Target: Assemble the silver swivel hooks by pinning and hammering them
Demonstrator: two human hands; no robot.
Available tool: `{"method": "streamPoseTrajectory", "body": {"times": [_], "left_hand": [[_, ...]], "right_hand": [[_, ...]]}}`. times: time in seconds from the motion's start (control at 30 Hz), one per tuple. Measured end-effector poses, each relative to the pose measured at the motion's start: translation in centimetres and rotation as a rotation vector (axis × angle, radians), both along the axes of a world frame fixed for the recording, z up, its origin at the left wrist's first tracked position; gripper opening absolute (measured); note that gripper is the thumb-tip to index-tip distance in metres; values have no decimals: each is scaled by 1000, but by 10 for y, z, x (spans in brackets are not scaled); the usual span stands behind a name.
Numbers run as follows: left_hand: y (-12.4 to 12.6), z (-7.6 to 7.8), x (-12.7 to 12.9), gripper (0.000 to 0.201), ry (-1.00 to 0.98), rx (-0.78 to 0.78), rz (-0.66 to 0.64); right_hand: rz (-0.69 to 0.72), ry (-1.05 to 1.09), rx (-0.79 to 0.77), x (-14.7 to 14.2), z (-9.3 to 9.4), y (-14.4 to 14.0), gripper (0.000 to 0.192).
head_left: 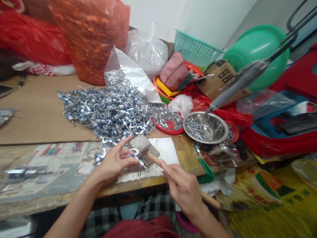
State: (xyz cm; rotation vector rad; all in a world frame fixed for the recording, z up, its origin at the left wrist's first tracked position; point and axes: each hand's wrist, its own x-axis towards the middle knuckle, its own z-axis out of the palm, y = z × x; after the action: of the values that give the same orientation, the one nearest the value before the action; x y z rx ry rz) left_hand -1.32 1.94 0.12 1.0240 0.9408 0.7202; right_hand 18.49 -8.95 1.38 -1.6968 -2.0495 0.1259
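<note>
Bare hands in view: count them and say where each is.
2: the left hand is at a shiny silver metal fitting; the right hand grips a pale wooden hammer handle.

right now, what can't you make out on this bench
All in the head view:
Hammer handle: middle hidden by the right hand.
Metal fitting: pinched part covered by the left hand.
Metal object at far left: too blurred to identify.
Silvery bundle: cut off by the left edge.
Metal pieces on the red plate: too small to count.

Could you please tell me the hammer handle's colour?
The hammer handle is light brown, in the head view.
</note>
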Motion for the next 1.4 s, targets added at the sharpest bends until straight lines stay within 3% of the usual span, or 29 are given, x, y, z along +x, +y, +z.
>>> {"method": "streamPoseTrajectory", "body": {"times": [0.13,0.27,0.33,0.5,0.67,0.9,1.17,1.4], "left_hand": [[-2,0,0,85,16,27,40],[-6,0,2,31,174,115,46],[-7,-1,3,16,280,171,75],[-9,-3,8,11,307,367,140],[-14,2,11,21,355,375,192],[-21,0,9,24,238,168,237],[-23,2,17,15,241,299,282],[-31,4,16,15,146,201,269]], "right_hand": [[-173,258,16,22,-16,24,35],[-226,178,-179,53,-25,64,32],[-222,88,-219,63,-23,86,27],[-321,-60,-151,66,-13,153,29],[-337,-194,-254,58,-15,202,21],[-358,-231,-266,78,-19,198,21],[-355,-234,-237,85,-20,187,28],[-309,-261,-330,79,-30,205,23]]}}
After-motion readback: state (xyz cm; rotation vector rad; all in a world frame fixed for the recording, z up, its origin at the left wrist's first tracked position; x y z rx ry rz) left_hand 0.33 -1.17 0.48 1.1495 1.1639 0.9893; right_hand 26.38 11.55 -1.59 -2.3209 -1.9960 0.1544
